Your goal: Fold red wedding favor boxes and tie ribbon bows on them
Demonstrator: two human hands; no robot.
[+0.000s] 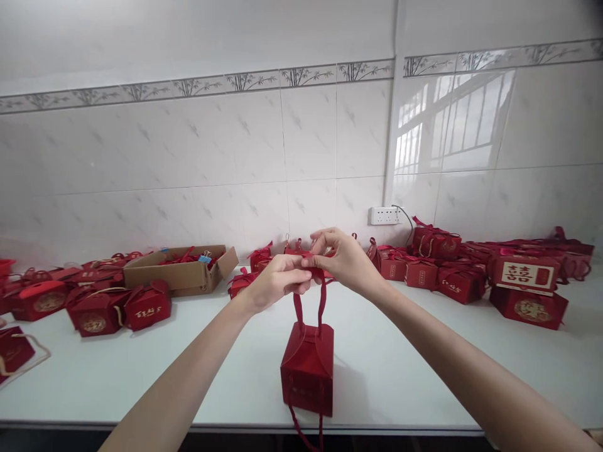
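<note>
A small red gift box (308,364) stands near the front edge of the white table, its flaps folded together at the top. Two lengths of red ribbon (322,307) rise from its top to my hands, and a loop of ribbon hangs down its front past the table edge. My left hand (285,276) pinches the ribbon above the box. Close against it, my right hand (336,257) also pinches the ribbon between thumb and finger. The fingertips meet, so the exact shape of the ribbon between them is partly hidden.
An open cardboard box (164,276) with red ribbons and a blue clip stands at back left. Several finished-looking red boxes (97,311) lie on the left, and more boxes (461,282) are piled at right. A white power strip (386,216) is on the tiled wall.
</note>
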